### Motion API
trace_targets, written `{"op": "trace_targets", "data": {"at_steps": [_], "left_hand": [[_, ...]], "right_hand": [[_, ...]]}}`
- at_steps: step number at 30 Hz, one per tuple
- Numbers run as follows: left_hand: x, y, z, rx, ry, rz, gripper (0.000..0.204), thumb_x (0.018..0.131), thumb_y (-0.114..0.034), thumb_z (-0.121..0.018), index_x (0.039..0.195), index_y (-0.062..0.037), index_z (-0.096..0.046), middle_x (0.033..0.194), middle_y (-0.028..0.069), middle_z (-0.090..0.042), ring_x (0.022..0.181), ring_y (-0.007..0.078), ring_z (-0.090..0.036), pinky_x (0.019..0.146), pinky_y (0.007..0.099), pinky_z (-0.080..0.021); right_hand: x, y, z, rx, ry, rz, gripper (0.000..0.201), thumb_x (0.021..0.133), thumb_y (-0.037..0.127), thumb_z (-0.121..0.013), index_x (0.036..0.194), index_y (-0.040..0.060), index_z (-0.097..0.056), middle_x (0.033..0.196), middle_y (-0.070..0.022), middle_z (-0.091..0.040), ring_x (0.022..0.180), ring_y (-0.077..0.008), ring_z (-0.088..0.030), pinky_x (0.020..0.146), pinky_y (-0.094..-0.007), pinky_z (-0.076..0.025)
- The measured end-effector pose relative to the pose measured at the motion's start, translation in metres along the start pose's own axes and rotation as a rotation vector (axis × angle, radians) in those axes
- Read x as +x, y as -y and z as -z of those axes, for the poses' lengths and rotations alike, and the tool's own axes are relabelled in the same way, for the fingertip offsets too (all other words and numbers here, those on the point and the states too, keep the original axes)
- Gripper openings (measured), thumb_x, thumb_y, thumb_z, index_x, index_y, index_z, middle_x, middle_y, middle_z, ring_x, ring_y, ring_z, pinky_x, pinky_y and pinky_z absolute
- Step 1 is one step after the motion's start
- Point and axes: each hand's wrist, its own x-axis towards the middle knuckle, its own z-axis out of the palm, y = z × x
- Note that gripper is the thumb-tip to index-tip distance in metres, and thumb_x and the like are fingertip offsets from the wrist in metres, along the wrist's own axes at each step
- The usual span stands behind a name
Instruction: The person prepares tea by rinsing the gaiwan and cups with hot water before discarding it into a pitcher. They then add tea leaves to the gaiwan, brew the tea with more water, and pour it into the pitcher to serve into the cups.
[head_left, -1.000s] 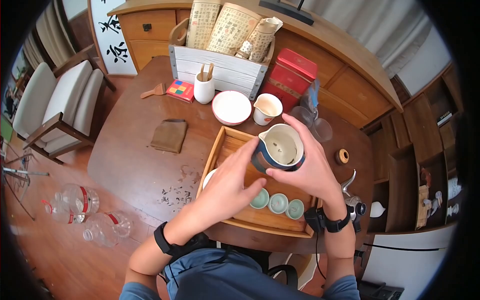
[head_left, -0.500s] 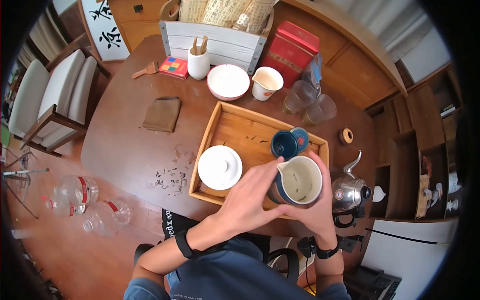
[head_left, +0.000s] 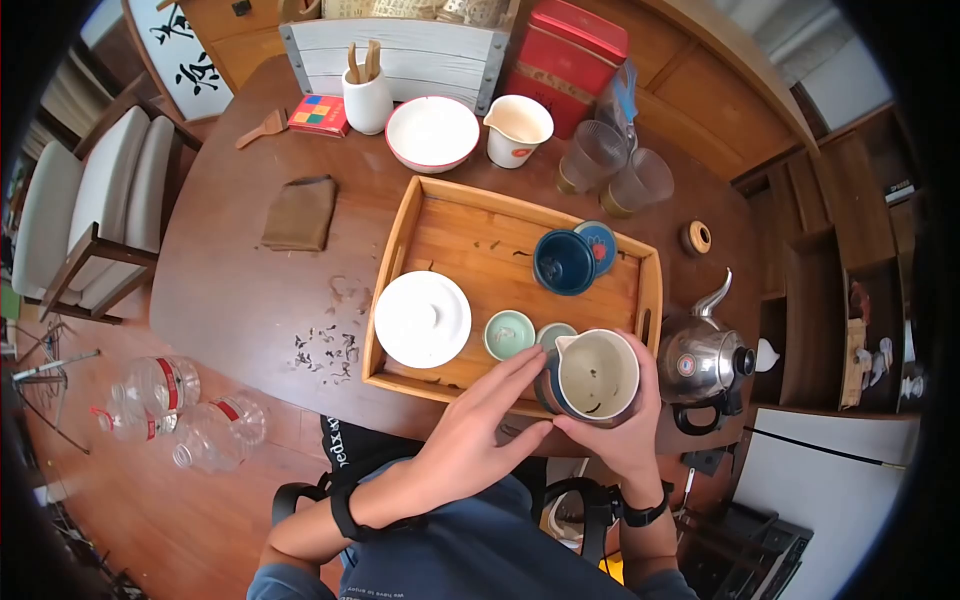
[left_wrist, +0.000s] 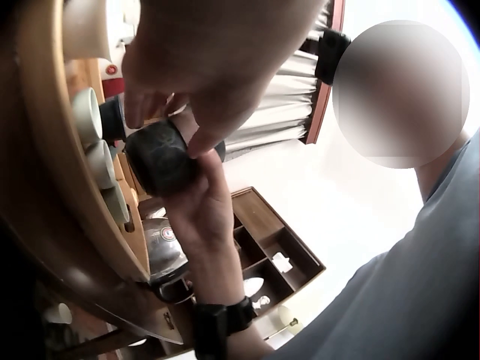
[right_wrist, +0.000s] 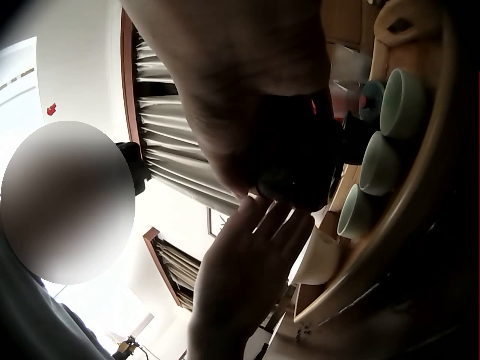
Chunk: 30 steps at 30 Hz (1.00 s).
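Observation:
My right hand [head_left: 632, 430] grips a dark blue tea pitcher [head_left: 597, 374] by its right side. It has a pouring lip and a pale inside with a few dark tea bits at the bottom. My left hand [head_left: 482, 425] rests its nearly straight fingers against the pitcher's left side, thumb stretched toward the right hand. Both hands hold the pitcher above the front right of the wooden tray [head_left: 470, 220]. Pale green cups [head_left: 510, 335] stand below, partly hidden from my head view; the left wrist view shows three cups [left_wrist: 99, 163] in a row.
On the tray are a white lidded bowl [head_left: 422, 335], a dark blue cup [head_left: 563, 263] and a round blue lid [head_left: 600, 240]. A steel kettle [head_left: 695, 365] stands to the right. Loose tea leaves [head_left: 330, 350] and a folded brown cloth [head_left: 300, 215] lie left.
The pitcher has come down and nearer my body, from over the tray's middle to its front right. Both hands moved with it, and my head view has shifted.

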Motion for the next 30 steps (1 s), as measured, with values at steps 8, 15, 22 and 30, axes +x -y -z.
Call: {"op": "trace_targets", "data": {"at_steps": [8, 15, 22, 30], "left_hand": [[-0.009, 0.002, 0.002, -0.197, 0.074, 0.132, 0.070, 0.098, -0.008, -0.073, 0.160, 0.0002, -0.044, 0.150, 0.0270, -0.059, 0.139, 0.0405, -0.060, 0.113, 0.0426, -0.050], [-0.010, 0.007, 0.000, -0.180, 0.079, 0.116, 0.070, 0.098, -0.009, -0.073, 0.161, 0.0007, -0.044, 0.141, 0.0277, -0.065, 0.130, 0.0414, -0.065, 0.108, 0.0430, -0.052], [-0.010, 0.010, 0.000, -0.146, 0.077, 0.117, 0.069, 0.098, -0.011, -0.073, 0.160, 0.0019, -0.044, 0.130, 0.0277, -0.068, 0.115, 0.0426, -0.068, 0.101, 0.0451, -0.053], [-0.008, 0.009, 0.001, -0.146, 0.089, 0.109, 0.068, 0.098, -0.011, -0.073, 0.159, 0.0036, -0.045, 0.130, 0.0272, -0.068, 0.115, 0.0416, -0.067, 0.102, 0.0452, -0.053]], "right_hand": [[-0.002, -0.003, 0.002, -0.159, -0.003, -0.026, 0.102, 0.069, 0.020, -0.101, 0.152, -0.0001, -0.046, 0.144, -0.0161, -0.060, 0.135, -0.0262, -0.061, 0.114, -0.0404, -0.049], [0.000, 0.001, 0.003, -0.249, 0.023, -0.002, 0.095, 0.067, 0.019, -0.101, 0.146, 0.0017, -0.052, 0.138, -0.0168, -0.061, 0.130, -0.0309, -0.063, 0.109, -0.0414, -0.050], [0.006, 0.011, 0.002, -0.331, 0.059, 0.008, 0.093, 0.067, 0.017, -0.100, 0.145, 0.0016, -0.053, 0.136, -0.0169, -0.060, 0.128, -0.0317, -0.062, 0.107, -0.0415, -0.051], [0.005, 0.010, 0.006, -0.338, 0.069, -0.008, 0.094, 0.066, 0.017, -0.100, 0.146, 0.0022, -0.052, 0.137, -0.0173, -0.060, 0.128, -0.0327, -0.062, 0.107, -0.0426, -0.051]]}}
